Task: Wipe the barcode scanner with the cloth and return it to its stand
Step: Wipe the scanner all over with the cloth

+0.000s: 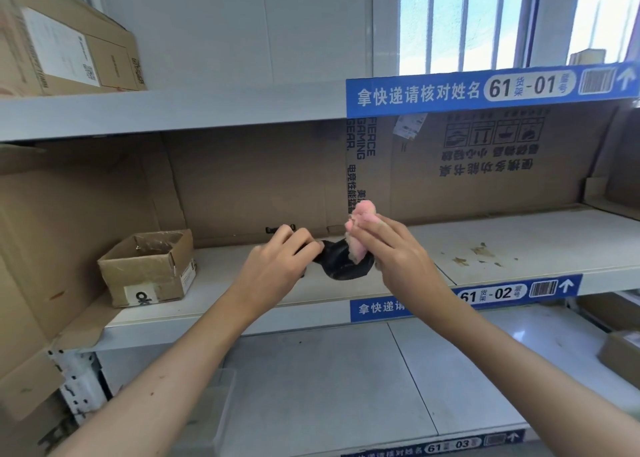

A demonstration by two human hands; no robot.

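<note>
A black barcode scanner [341, 261] lies over the middle shelf [519, 248], held between both hands. My left hand [277, 266] grips its left end, fingers curled over it. My right hand [394, 248] holds a bunched pink cloth [360, 229] pressed against the scanner's right upper side. A small black part [273, 229] shows behind my left fingers; whether it is the stand I cannot tell. Most of the scanner's shape is hidden by the hands and cloth.
An open small cardboard box [149, 269] stands on the shelf to the left. Flattened cardboard [485, 165] lines the shelf's back and left side. Brown crumbs [479, 252] lie to the right. A large box [69, 40] sits on the upper shelf. Blue labels mark the shelf edges.
</note>
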